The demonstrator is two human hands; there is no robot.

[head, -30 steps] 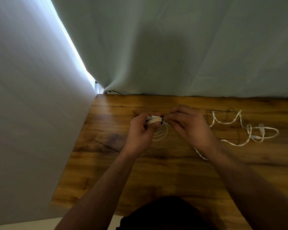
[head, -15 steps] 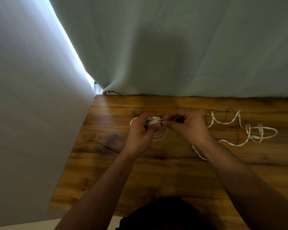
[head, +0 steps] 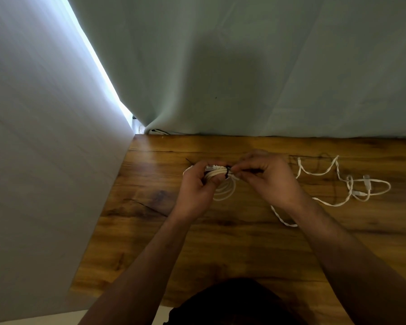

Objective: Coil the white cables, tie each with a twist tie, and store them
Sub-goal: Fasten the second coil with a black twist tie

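Two-handed job: gripping coiled white cable (head: 226, 194) in left hand (head: 197, 191) to keep loops together, pinching twist tie (head: 227, 172) with right hand (head: 270, 181), probably cinching.

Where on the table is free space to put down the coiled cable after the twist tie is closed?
Bare wood: left of the left hand, up to the table edge, and between the forearms. Crowded: right side, where the loose cable sprawls beyond the right hand.

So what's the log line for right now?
step: tying coil | left hand: holds coiled cable | right hand: pinches twist tie | loose cable: on table
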